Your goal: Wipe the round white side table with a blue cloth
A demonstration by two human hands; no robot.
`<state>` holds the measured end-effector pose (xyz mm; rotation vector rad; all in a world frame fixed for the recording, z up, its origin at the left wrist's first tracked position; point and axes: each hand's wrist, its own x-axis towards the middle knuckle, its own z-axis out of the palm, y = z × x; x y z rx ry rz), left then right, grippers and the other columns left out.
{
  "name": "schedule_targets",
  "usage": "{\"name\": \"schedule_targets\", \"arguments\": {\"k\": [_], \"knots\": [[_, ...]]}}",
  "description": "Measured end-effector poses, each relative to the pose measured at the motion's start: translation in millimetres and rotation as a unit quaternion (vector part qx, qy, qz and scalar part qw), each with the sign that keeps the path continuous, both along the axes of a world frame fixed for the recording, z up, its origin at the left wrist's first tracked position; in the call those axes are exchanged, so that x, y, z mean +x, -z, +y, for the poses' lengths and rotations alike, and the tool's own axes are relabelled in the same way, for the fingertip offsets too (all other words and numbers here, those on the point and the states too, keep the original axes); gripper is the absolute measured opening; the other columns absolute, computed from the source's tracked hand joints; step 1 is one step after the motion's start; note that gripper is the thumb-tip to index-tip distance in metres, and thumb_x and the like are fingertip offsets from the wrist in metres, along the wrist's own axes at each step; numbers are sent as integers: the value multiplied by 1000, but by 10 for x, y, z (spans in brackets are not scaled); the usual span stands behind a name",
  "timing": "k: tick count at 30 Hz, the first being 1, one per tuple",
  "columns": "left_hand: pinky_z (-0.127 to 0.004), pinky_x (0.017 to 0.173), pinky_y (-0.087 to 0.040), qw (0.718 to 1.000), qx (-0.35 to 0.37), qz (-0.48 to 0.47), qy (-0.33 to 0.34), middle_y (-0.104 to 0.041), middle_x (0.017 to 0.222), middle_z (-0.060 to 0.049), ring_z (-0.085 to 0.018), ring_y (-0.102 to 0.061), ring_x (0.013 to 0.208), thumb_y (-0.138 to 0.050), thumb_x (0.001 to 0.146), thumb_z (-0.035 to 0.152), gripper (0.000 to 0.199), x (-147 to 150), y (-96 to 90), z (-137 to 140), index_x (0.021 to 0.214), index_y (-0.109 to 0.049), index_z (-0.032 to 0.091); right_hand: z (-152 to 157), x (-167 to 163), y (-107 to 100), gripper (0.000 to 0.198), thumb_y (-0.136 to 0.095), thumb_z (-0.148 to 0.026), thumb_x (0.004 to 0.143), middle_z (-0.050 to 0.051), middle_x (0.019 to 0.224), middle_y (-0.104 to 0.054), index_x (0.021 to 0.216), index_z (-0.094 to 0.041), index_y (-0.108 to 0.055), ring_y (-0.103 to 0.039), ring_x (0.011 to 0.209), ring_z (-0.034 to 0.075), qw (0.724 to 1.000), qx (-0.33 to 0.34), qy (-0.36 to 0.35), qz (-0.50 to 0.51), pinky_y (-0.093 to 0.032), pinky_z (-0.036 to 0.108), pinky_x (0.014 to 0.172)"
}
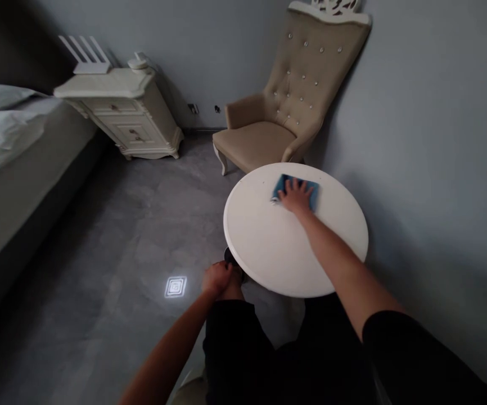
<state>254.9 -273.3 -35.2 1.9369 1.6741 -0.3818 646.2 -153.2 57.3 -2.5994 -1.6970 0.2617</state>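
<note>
My right hand (296,196) lies with spread fingers on a blue cloth (314,190) on the round white table (264,236). The palm presses down on the cloth, which looks folded and slightly blurred. A small pale thing (274,200) shows at the cloth's left corner; its kind is unclear. My left hand (218,278) rests by my left knee, left of the table's near edge, with fingers curled in. What they hold, if anything, is hidden. Just beyond them, partly under the table edge, is a dark object (228,256) I cannot make out.
A beige tufted armchair (256,140) stands behind the table, near the grey wall (429,112). At the back left, a white nightstand (136,132) carries a router (91,67). A bed (24,157) lines the left side. A bright square pattern (176,287) shows on the floor.
</note>
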Motion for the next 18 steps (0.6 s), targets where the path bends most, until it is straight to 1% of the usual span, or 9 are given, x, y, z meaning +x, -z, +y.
{"name": "schedule_targets", "arguments": {"k": [2,5,7,8,9,11,13,15,18], "knots": [[-42,99,-58,1000,3,3,-6,-83,128,-22,-36,-79,121,-40,114,49,56,-6,5,1,117,-86,16,139,-786,-32,85,-32,-65,113,17,192,-19,182,-16,-37,-16,173,59,995,10,-94,30,-9,88,132],[-42,99,-58,1000,0,17,-5,-83,127,-24,-37,-79,121,-39,114,48,57,-11,31,8,118,-85,15,138,-1830,-12,82,-36,-71,109,-3,191,-25,181,-32,-40,-13,176,50,979,27,-192,63,-6,72,141],[-43,98,-58,1000,3,28,-1,-83,126,-24,-37,-80,121,-39,114,47,56,-9,50,15,118,-85,15,53,-2271,30,78,-40,-71,105,-14,189,-28,178,-43,-44,-5,179,43,965,31,-249,76,2,64,143],[-43,98,-58,999,5,34,1,-83,126,-24,-37,-80,120,-39,114,47,56,-5,55,17,119,-85,15,7,-2382,47,77,-40,-70,103,-17,188,-29,176,-47,-46,-1,179,40,959,30,-270,79,7,62,144],[-43,98,-58,999,7,39,2,-83,126,-24,-37,-80,120,-39,114,47,56,0,56,19,120,-85,15,-33,-2414,59,77,-40,-69,102,-19,187,-28,175,-49,-47,2,179,38,955,28,-283,81,10,60,144],[-43,98,-58,999,11,46,5,-83,126,-24,-37,-80,120,-38,114,48,57,15,47,21,121,-85,16,-93,-2242,54,78,-36,-70,102,-19,187,-27,177,-48,-45,1,180,35,956,29,-281,80,9,59,144],[-43,98,-58,999,11,43,10,-83,127,-24,-36,-80,120,-36,115,49,59,33,33,22,119,-85,16,-141,-1797,14,80,-35,-73,105,-15,188,-25,179,-42,-43,-9,180,35,965,29,-249,73,0,60,146],[-42,99,-58,999,11,38,14,-83,127,-24,-37,-79,120,-36,115,49,60,47,27,26,117,-85,15,-228,-1162,-49,82,-36,-72,109,-8,190,-24,181,-33,-40,-16,178,37,979,20,-197,54,-7,64,145],[-42,99,-58,999,15,29,14,-83,127,-25,-37,-79,121,-38,114,49,58,58,39,34,116,-85,16,-544,-67,-135,81,-33,-62,115,9,192,-21,183,-19,-36,-16,176,47,995,-2,-101,21,-8,79,138]]}}
